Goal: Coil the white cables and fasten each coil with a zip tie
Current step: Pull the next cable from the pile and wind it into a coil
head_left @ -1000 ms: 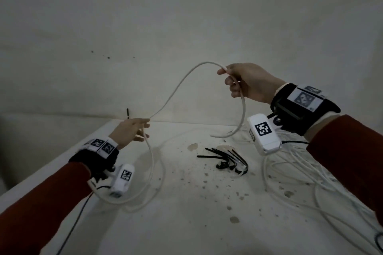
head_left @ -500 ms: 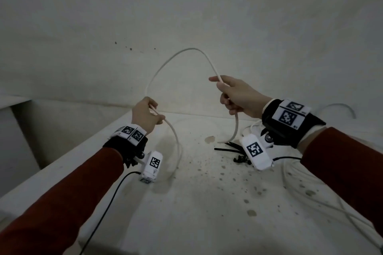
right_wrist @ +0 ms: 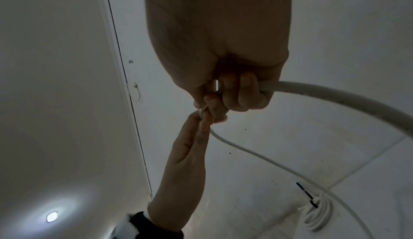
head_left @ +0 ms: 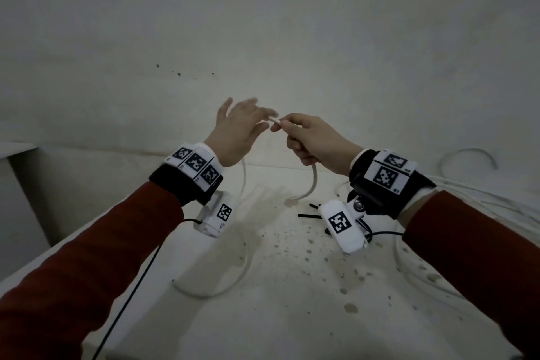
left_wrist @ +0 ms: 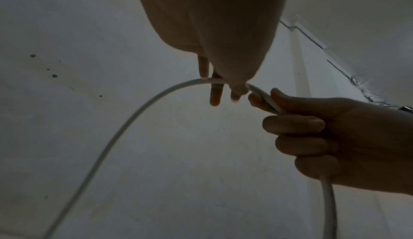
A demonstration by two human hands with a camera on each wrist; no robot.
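My right hand point(head_left: 295, 137) grips a white cable point(head_left: 314, 181) in a fist, and the cable's end pokes out past the thumb toward the left hand. My left hand point(head_left: 242, 126) is raised right beside it, fingers straight and spread, blurred. In the left wrist view the cable point(left_wrist: 134, 117) arches over the left fingers point(left_wrist: 215, 92) and runs into the right hand point(left_wrist: 312, 137). The right wrist view shows the right hand's fingers point(right_wrist: 236, 92) curled round the cable point(right_wrist: 335, 95). A slack loop of the cable point(head_left: 222, 286) lies on the white table point(head_left: 292, 316). Black zip ties point(head_left: 306, 215) lie behind the right wrist.
A heap of loose white cables point(head_left: 473, 202) lies on the table's right side. A finished coil bound with a black tie point(right_wrist: 317, 214) shows in the right wrist view. A plain wall stands close behind the table, whose left edge point(head_left: 87, 237) drops off.
The hands have come together and risen. The tall arch of cable between them has closed up. My left hand has gone from pinching the cable to straight, spread fingers.
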